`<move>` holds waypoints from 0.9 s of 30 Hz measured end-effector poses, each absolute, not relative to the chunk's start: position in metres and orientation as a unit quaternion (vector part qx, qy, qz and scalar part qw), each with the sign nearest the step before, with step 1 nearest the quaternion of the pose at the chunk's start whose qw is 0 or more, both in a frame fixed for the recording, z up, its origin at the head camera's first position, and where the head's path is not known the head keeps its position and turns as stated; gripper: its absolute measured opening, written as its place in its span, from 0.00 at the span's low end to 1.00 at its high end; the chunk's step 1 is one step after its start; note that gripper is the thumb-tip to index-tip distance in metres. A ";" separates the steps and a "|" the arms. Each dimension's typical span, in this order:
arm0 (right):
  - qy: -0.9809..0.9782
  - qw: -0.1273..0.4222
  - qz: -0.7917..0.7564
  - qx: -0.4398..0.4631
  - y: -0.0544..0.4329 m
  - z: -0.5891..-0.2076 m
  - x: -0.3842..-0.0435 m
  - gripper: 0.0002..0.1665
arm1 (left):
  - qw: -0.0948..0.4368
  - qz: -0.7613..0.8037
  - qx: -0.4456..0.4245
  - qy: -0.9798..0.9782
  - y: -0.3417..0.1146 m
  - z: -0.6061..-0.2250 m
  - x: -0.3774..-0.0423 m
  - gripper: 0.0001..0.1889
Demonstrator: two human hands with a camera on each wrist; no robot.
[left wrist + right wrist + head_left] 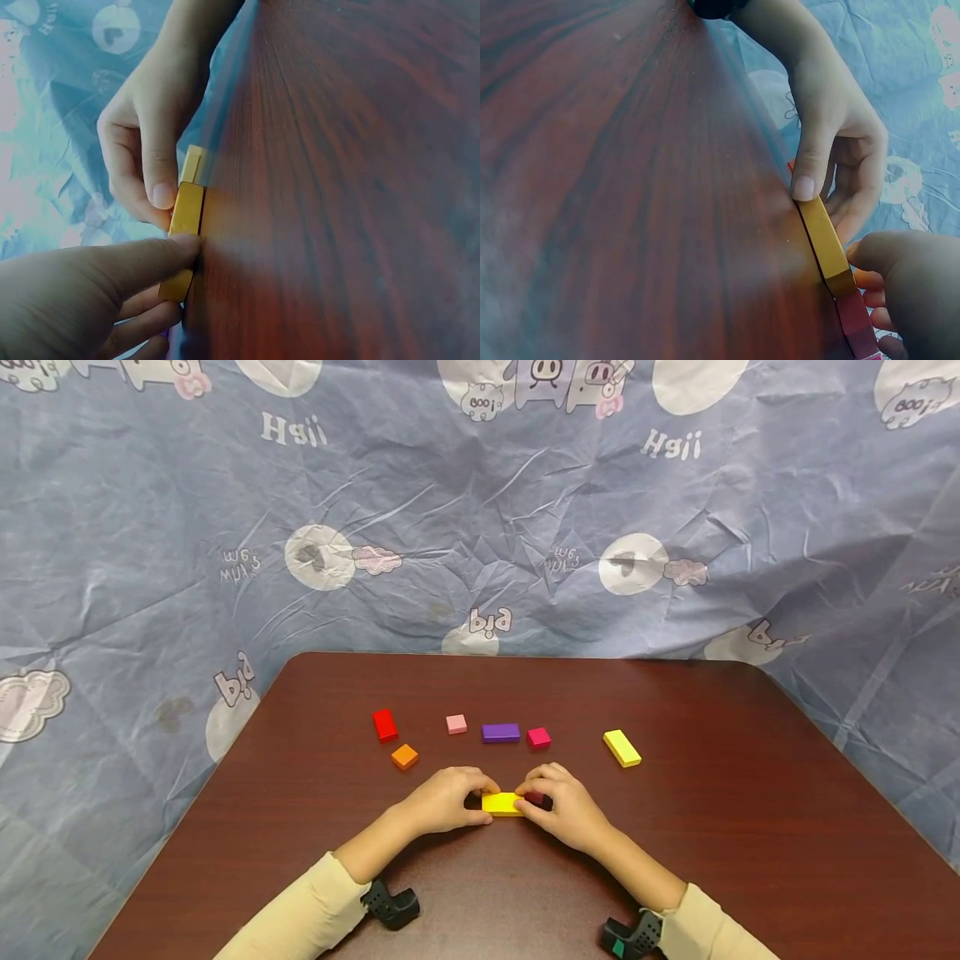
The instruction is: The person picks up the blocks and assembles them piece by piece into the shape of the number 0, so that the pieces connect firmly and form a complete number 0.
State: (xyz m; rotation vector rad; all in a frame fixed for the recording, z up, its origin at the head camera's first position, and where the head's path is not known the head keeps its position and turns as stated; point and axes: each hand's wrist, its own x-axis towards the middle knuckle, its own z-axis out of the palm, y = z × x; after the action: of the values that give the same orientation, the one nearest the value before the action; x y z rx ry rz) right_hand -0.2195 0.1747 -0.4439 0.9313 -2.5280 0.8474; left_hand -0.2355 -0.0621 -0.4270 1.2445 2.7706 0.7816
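A yellow block (502, 804) lies on the brown table between both hands. My left hand (452, 799) pinches its left end, thumb on the near side and fingers on the far side. With thumb and fingers my right hand (566, 806) grips the right end. Partly hidden under the right fingers is a dark red block (855, 322), which meets the yellow block's right end in the right wrist view. From the left wrist view, the left thumb lies on the yellow block (186, 214), and the right hand (154, 120) is just beyond.
Across the table (712, 777) behind the hands lie a red block (386, 725), an orange block (405, 757), a pink block (456, 724), a purple block (500, 733), a crimson block (538, 738) and a pale yellow block (622, 748). A printed blue cloth (465, 493) hangs behind.
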 end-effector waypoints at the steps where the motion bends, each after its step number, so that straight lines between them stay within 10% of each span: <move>1: -0.884 0.159 0.296 0.326 0.175 -0.444 -0.220 0.07 | 0.001 0.249 0.400 0.882 -0.063 -0.427 -0.237 0.17; 13: -0.885 0.156 0.296 0.325 0.174 -0.445 -0.220 0.06 | -0.096 0.210 0.244 0.942 -0.118 -0.399 -0.262 0.17; 27: -0.879 0.166 0.297 0.333 0.174 -0.445 -0.220 0.06 | -0.015 0.191 0.103 0.976 -0.143 -0.406 -0.274 0.18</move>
State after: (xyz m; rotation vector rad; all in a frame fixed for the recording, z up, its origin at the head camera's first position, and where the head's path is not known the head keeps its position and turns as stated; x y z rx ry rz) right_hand -0.2203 0.1740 -0.4454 0.9468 -2.5039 0.8460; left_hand -0.2735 -0.1434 -0.4064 0.3251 3.0951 0.6066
